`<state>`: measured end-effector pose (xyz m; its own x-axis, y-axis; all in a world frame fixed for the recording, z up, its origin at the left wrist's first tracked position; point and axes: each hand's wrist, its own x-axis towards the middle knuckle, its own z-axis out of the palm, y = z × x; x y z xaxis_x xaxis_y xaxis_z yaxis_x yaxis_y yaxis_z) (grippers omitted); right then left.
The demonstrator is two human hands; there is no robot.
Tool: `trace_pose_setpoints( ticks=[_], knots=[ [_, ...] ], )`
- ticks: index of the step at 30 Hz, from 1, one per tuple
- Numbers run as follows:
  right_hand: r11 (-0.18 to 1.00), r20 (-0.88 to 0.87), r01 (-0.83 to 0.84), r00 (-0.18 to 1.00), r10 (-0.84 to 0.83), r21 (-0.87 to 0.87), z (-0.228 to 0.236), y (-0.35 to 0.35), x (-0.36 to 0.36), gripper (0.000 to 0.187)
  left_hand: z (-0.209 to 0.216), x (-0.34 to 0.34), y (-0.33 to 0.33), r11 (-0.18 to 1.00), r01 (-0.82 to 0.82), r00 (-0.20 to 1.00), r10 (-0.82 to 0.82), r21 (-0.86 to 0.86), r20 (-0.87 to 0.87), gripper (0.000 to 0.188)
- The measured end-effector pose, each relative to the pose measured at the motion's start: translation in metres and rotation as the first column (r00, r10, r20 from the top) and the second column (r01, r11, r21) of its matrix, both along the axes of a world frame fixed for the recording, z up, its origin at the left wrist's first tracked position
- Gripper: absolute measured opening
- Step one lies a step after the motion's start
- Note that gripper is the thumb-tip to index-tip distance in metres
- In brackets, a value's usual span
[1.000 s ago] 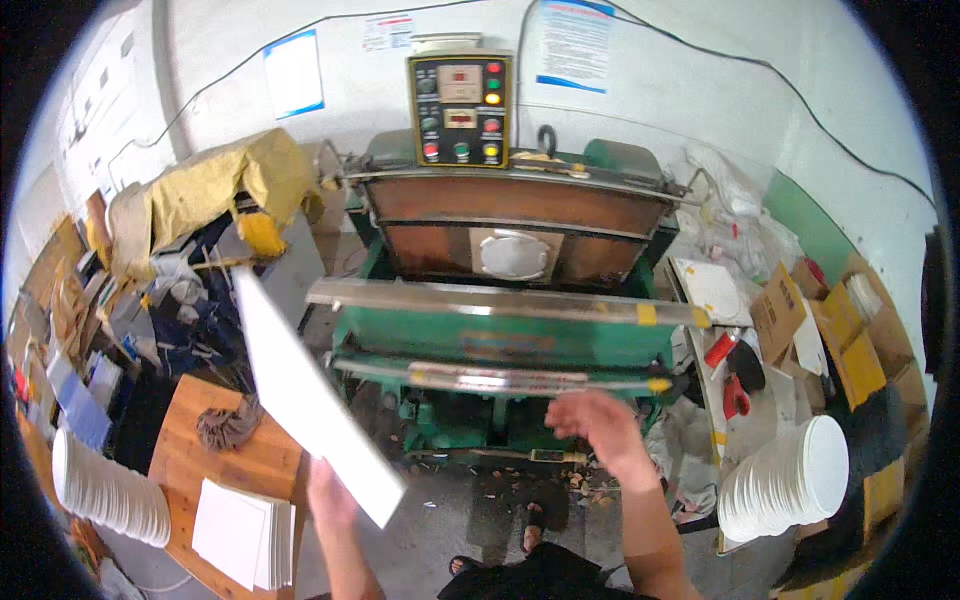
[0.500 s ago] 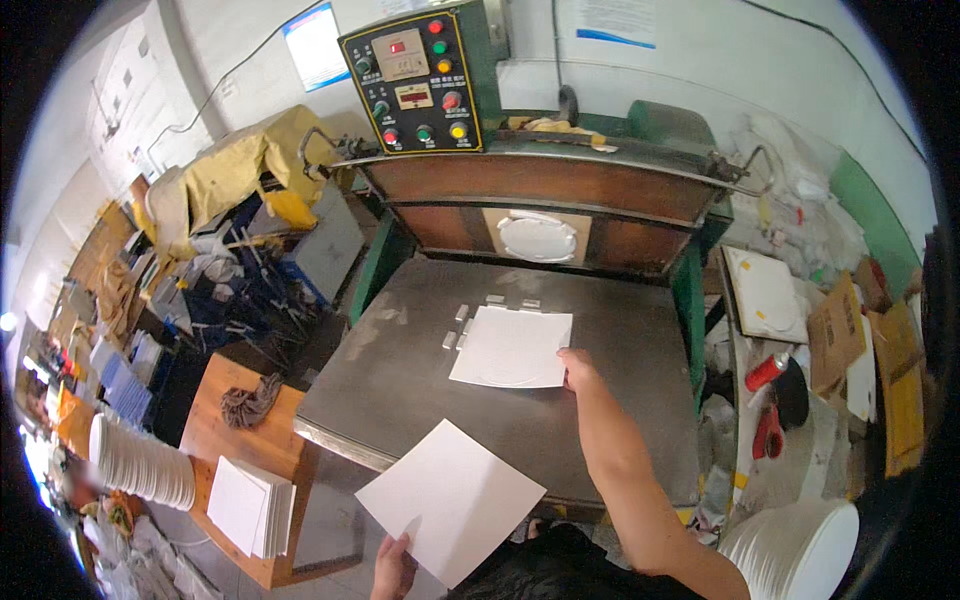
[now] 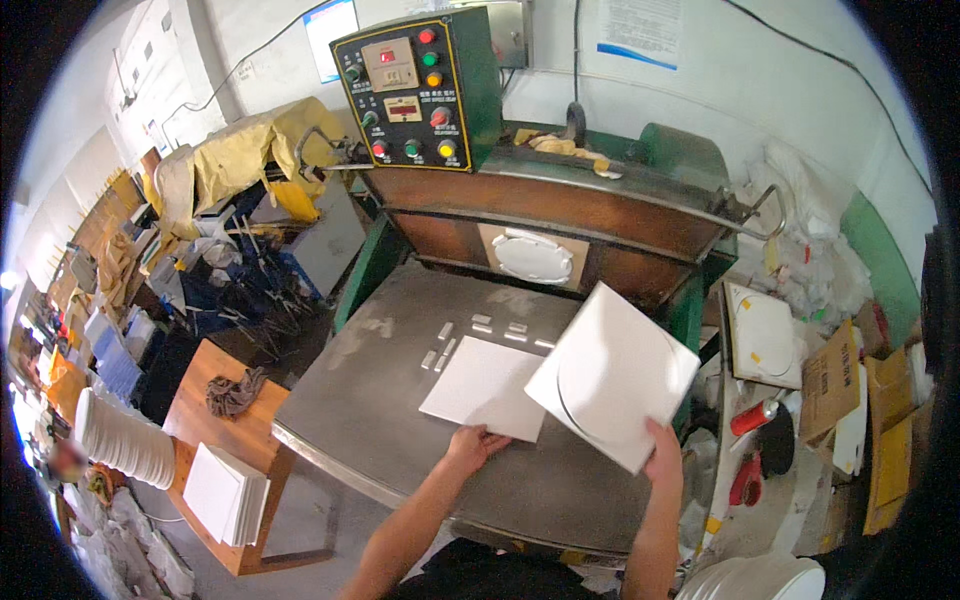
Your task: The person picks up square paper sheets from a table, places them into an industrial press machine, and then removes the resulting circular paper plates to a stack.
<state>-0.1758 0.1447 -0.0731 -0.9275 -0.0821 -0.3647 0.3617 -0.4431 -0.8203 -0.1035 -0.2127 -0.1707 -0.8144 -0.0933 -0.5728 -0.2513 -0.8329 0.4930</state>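
My left hand (image 3: 474,449) grips the near edge of a plain white square sheet (image 3: 483,385), which lies on the grey metal bed (image 3: 345,395) of the press. Small metal blocks (image 3: 445,330) stand around the sheet's left and far sides. In my right hand (image 3: 661,452) is a second white square sheet (image 3: 610,375), raised and tilted over the bed's right side. A curved cut line shows on it. Behind, the upright press plate (image 3: 430,236) carries a white oval-looking die (image 3: 533,257) on a light board.
A control box (image 3: 415,90) with coloured buttons stands above the press. On a wooden table (image 3: 210,375) at left are a dark rag (image 3: 235,392), a stack of white square sheets (image 3: 225,497) and stacked white discs (image 3: 125,440). More discs (image 3: 760,580) sit at lower right, below a cluttered bench (image 3: 800,500).
My right hand has lifted the cut sheet off the bed and moved it right. My left hand has brought the plain sheet from the front onto the bed. The view has shifted slightly.
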Motion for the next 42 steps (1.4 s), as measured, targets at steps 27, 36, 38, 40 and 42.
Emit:
trace_pose_setpoints(
  ticks=[27, 36, 38, 40, 42],
  knots=[
    [0.733, 0.136, 0.666, 0.721, -0.68, 0.138, 0.037, -0.025, 0.331, 0.04, 0.074, -0.018, 0.109, 0.38, 0.775, 0.407, -0.912, -0.505, -0.061, 0.046],
    [0.591, 0.132, 0.714, 0.59, -0.797, 0.375, -0.007, 0.038, 0.484, 0.029, 0.141, 0.076, 0.182, 0.246, 0.821, 0.206, -0.969, -0.516, -0.133, 0.043],
    [0.434, 0.061, 0.536, 0.577, -0.815, 0.724, 0.0, 0.065, 0.557, 0.032, 0.161, 0.073, 0.215, 0.327, 0.857, 0.223, -0.932, -0.399, -0.285, 0.044],
    [0.233, -0.014, 0.418, 0.509, -0.861, 0.878, -0.001, 0.09, 0.634, 0.03, 0.181, 0.077, 0.256, 0.393, 0.88, 0.244, -0.855, -0.267, -0.457, 0.046],
    [0.156, 0.021, 0.432, 0.303, -0.953, 0.888, 0.012, 0.105, 0.696, 0.03, 0.203, 0.088, 0.311, 0.356, 0.905, 0.199, -0.838, -0.232, -0.508, 0.046]
  ],
)
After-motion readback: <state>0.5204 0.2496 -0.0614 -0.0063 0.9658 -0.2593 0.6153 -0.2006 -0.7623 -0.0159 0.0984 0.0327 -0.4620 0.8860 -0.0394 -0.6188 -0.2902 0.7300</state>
